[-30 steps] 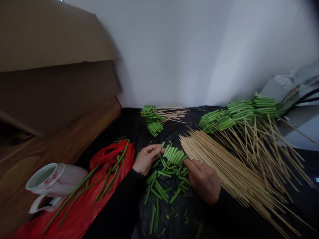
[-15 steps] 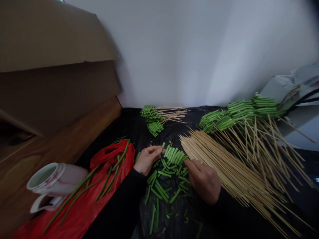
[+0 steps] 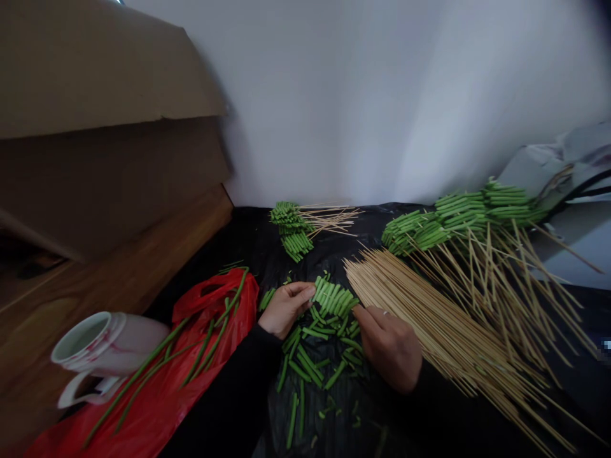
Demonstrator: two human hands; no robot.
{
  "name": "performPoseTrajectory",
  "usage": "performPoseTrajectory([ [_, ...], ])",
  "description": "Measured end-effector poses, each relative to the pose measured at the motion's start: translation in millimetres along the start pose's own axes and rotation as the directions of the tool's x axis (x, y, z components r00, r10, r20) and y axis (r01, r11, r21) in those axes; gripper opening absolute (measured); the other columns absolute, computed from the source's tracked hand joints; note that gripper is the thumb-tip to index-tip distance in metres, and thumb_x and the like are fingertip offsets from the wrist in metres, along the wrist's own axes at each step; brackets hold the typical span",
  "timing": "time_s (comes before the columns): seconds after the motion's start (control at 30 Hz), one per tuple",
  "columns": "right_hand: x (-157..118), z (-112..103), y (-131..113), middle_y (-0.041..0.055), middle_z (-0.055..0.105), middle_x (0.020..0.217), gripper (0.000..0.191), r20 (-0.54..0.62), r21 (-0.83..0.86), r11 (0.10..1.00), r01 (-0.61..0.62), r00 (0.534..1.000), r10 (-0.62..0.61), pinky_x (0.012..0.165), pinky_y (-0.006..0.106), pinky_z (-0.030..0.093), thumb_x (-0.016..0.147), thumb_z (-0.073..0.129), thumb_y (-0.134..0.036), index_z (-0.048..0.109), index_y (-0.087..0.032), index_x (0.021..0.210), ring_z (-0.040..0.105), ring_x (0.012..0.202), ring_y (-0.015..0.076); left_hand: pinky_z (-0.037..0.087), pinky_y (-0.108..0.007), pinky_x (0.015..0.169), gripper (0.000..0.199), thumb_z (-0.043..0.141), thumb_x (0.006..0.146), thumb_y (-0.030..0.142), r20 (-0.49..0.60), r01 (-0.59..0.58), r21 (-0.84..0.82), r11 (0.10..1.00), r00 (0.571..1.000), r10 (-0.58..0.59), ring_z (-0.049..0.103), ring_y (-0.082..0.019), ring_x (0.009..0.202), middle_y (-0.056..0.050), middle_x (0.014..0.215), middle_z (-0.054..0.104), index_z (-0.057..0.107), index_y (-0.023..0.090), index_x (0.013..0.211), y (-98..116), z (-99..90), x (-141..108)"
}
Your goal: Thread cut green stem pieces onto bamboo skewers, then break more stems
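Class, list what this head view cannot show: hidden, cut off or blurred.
Head view:
Under the right hand: its palm and fingers hide whatever it may hold.
Lower ends of the bamboo skewers: cut off by the bottom edge.
Small patch at the right edge: too blurred to read.
Surface under the black plastic sheet: hidden by the sheet.

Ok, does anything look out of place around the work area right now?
Yes: the white ceramic mug with red markings lies tipped on its side beside the red plastic bag instead of standing upright. No spill shows around it from this view.
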State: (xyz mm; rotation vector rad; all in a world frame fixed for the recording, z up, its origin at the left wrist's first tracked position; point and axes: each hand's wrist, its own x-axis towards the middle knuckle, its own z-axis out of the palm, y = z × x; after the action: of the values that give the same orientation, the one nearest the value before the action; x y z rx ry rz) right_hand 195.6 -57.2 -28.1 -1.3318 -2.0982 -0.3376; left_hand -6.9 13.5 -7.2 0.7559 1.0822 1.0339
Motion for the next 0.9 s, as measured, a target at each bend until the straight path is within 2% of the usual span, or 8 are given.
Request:
performPoseTrajectory([
  [0.23, 2, -2, 2, 0.0004, 0.054, 0.067, 0.024, -0.004, 0.012, 1.000, -0.004, 1.000, 0.004, 0.056, 0.032, 0.026, 0.089, 0.044, -0.012, 0.065, -0.016, 0.099, 0.046, 0.059, 0.0132, 0.048, -0.020, 0.065, 0.036, 0.079, 0.062, 0.046, 0.055, 0.011, 0.006, 1.000, 0.998, -0.011, 0.059, -0.009, 0.068, -0.003, 0.076, 0.067, 0.074, 0.015, 0.080, 6, -4.5, 0],
  [0.37, 1, -2, 3, 0.0008, 0.055, 0.068, 0.025, 0.006, -0.003, 1.000, 0.006, 1.000, -0.006, 0.057, 0.032, 0.027, 0.090, 0.043, -0.012, 0.065, -0.016, 0.102, 0.047, 0.060, 0.0134, 0.047, -0.018, 0.066, 0.029, 0.086, 0.056, 0.032, 0.048, -0.041, 0.065, 0.997, 0.998, 0.038, 0.059, -0.008, 0.068, -0.001, 0.077, 0.068, 0.075, 0.015, 0.077, 7, -6.9, 0],
  [0.57, 3, -2, 8, 0.0009, 0.057, 0.071, 0.027, 0.004, -0.052, 0.998, 0.043, 0.999, -0.043, 0.059, 0.032, 0.029, 0.091, 0.045, -0.014, 0.063, -0.016, 0.111, 0.046, 0.062, 0.0141, 0.045, -0.017, 0.058, 0.027, 0.085, 0.057, 0.030, 0.049, -0.045, 0.074, 0.996, 0.998, 0.042, 0.055, -0.006, 0.059, 0.000, 0.069, 0.065, 0.074, 0.013, 0.075, 13, -9.6, 1],
  [0.7, 9, -6, 13, 0.0024, 0.062, 0.074, 0.024, -0.027, -0.075, 0.997, 0.029, 0.999, -0.031, 0.065, 0.030, 0.034, 0.090, 0.050, -0.017, 0.062, -0.015, 0.111, 0.052, 0.070, 0.0153, 0.046, -0.016, 0.055, 0.026, 0.085, 0.056, 0.027, -0.039, -0.076, -0.007, 0.997, 0.996, 0.075, 0.056, -0.006, 0.059, 0.000, 0.069, 0.066, 0.073, 0.013, 0.074, 21, -17.1, 5],
  [0.8, 13, -10, 13, 0.0074, 0.067, 0.101, 0.033, -0.101, -0.068, 0.998, 0.016, 0.995, -0.023, 0.083, 0.035, 0.040, 0.087, 0.054, -0.014, 0.058, -0.015, 0.120, 0.057, 0.091, 0.0198, 0.047, -0.016, 0.055, 0.023, 0.084, 0.057, 0.023, -0.120, -0.083, -0.092, 0.992, 0.990, 0.072, 0.059, -0.007, 0.059, 0.000, 0.068, 0.068, 0.071, 0.014, 0.074, 26, -23.0, 9],
  [0.9, 17, -13, 7, 0.0106, 0.055, 0.132, 0.044, -0.263, -0.089, 0.995, -0.036, 0.965, 0.012, 0.100, 0.045, 0.035, 0.084, 0.058, -0.014, 0.054, -0.019, 0.128, 0.048, 0.119, 0.0275, 0.048, -0.016, 0.054, 0.016, 0.080, 0.062, 0.019, -0.181, -0.113, -0.159, 0.981, 0.980, 0.083, 0.060, -0.008, 0.059, 0.000, 0.068, 0.068, 0.070, 0.015, 0.074, 29, -26.8, 11],
])
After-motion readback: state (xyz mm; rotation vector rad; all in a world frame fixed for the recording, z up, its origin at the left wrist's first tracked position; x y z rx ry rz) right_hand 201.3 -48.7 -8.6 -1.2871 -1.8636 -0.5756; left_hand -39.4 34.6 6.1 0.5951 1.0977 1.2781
